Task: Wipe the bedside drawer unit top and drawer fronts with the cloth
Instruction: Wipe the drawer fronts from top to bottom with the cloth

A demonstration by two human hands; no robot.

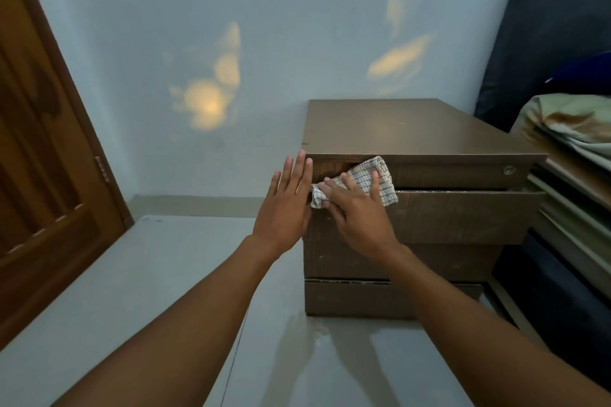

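Plainly, my right fingers lay straight and spread, pressing the white checked cloth flat against the left end of the top drawer front of the brown wooden bedside drawer unit. They pinched nothing. My left fingers were straight too, the left hand flat at the unit's left front corner and holding nothing.

I judged the cloth the weak point. Held only by the pressure of the right hand, it could bunch, slip from under the palm and drop to the pale floor. The second drawer stood slightly pulled out just below, its upper edge jutting under the cloth. A downward stroke could catch the cloth's hanging corner in that gap, knock my knuckles on the edge, or push the drawer in with a jolt.

A small round metal lock sat at the far right of the top front, a likely snag for a long sweep. The bed with its pale rumpled bedding crowded the unit's right side and would cramp that stroke. The brown panelled door stood well apart on the left, out of the way.
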